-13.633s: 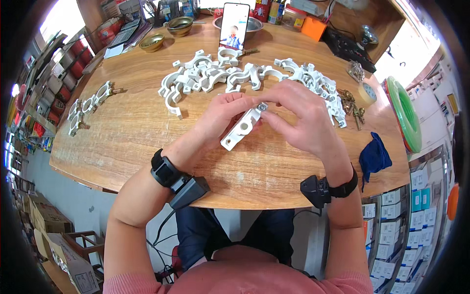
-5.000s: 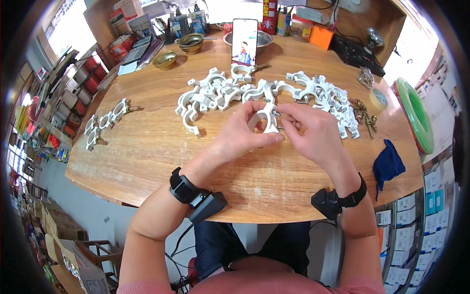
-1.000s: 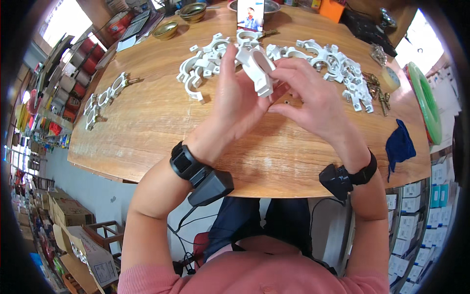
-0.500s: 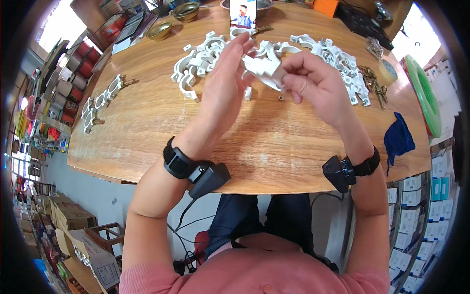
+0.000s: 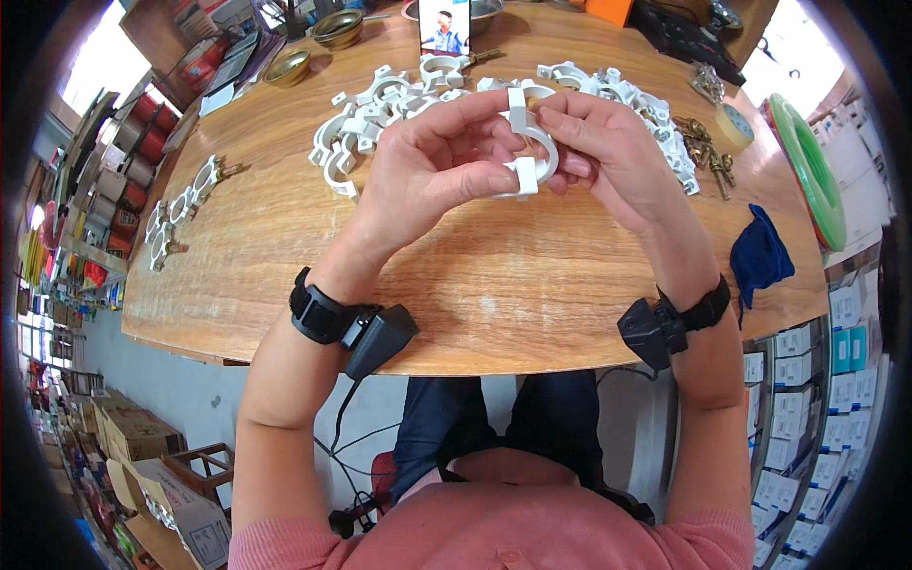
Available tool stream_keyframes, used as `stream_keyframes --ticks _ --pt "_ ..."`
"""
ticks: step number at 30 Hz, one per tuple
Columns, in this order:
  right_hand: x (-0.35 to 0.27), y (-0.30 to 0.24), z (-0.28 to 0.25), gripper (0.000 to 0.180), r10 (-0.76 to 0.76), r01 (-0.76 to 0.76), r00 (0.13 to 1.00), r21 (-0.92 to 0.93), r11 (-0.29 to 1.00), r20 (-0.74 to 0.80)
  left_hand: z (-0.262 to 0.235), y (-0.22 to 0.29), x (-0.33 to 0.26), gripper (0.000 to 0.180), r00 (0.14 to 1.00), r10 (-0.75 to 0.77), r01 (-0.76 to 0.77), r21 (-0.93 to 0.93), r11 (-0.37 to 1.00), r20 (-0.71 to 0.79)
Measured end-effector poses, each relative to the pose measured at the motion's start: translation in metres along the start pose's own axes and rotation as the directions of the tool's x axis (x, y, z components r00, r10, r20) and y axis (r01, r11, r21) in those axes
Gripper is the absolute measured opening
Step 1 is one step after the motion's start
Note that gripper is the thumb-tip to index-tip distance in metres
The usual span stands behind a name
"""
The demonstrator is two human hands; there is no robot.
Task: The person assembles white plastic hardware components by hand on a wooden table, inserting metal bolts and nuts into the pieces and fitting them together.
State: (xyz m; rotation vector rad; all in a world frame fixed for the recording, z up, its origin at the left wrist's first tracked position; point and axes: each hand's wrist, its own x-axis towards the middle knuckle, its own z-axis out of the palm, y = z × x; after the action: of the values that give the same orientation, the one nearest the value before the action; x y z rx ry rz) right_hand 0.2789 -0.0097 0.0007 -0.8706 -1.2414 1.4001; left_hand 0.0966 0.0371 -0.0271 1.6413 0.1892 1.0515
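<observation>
Above the middle of the table, a white pipe clamp (image 5: 548, 152) is held between both hands, its curved side toward the right. My left hand (image 5: 418, 171) is closed on its left edge, with the thumb on the lower lug and fingers near the upper one. My right hand (image 5: 622, 157) pinches the curved band, fingers partly hidden behind it. Behind the left hand lies a pile of white clamp halves (image 5: 366, 122). Another white pile (image 5: 622, 93) spreads behind the right hand. One clamp with a brass-coloured screw (image 5: 484, 56) lies at the back.
Several clamps with screws (image 5: 180, 206) lie at the left. Brass-coloured bolts (image 5: 708, 157), a tape roll (image 5: 736, 123) and a dark blue pouch (image 5: 763, 255) are at the right. A phone (image 5: 445, 27) stands at the back, near metal bowls (image 5: 287, 67). A green roll (image 5: 807, 171) stands beyond the right edge.
My left hand has turned from a flat, upright pose to grip the clamp. The clamp has rotated so its ring faces me. The view has shifted slightly.
</observation>
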Motion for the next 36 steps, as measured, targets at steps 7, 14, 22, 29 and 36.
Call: stream_keyframes --ticks 7,14,22,29,36 --pt "0.001 -0.001 -0.004 0.017 -0.001 0.019 0.992 0.139 0.99 -0.126 0.0 0.001 0.002 0.031 0.999 0.05 -0.051 -0.043 0.998 -0.023" --pt "0.004 0.0 -0.018 0.019 0.012 0.054 0.984 0.364 0.93 -0.175 0.008 0.001 0.002 0.024 0.983 0.119 -0.054 0.401 0.914 -0.14" --pt "0.001 -0.005 -0.024 0.02 -0.093 0.21 0.959 0.453 0.867 -0.267 0.016 0.017 0.0 0.041 0.955 -0.295 0.295 0.011 0.955 0.013" --pt "0.001 -0.005 -0.026 0.019 -0.077 0.229 0.949 0.502 0.834 -0.305 0.009 0.009 0.002 0.049 0.978 -0.017 -0.034 0.241 0.97 0.207" --pt "-0.002 -0.005 0.001 0.02 -0.118 0.13 0.957 0.029 0.991 -0.264 -0.004 0.002 0.007 0.037 0.975 0.221 -0.198 0.521 0.83 0.018"
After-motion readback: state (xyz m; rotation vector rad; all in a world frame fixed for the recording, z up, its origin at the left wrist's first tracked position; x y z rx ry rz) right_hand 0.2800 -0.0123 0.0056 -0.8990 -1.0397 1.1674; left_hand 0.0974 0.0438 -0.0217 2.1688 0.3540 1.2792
